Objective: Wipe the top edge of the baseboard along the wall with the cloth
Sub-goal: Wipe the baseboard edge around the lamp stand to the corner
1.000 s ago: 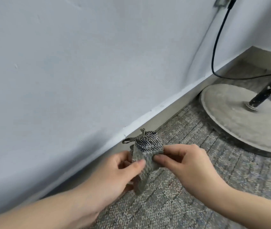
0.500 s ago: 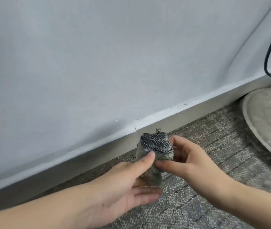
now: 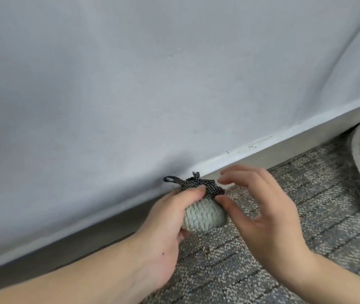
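Now | left hand [image 3: 163, 233] grips cloth [image 3: 205, 216] near baseboard [image 3: 284, 148] | right hand [image 3: 262, 216] spread

Pale knit cloth [image 3: 205, 218], dark trim, bunched at baseboard [image 3: 295, 143] top edge.

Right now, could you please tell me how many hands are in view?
2: the left hand grips the cloth near the baseboard; the right hand hovers just right of it.

Chunky knitted cloth [image 3: 204, 217] with woven dark trim, matt painted wall [image 3: 130, 84], rough looped carpet [image 3: 284, 216].
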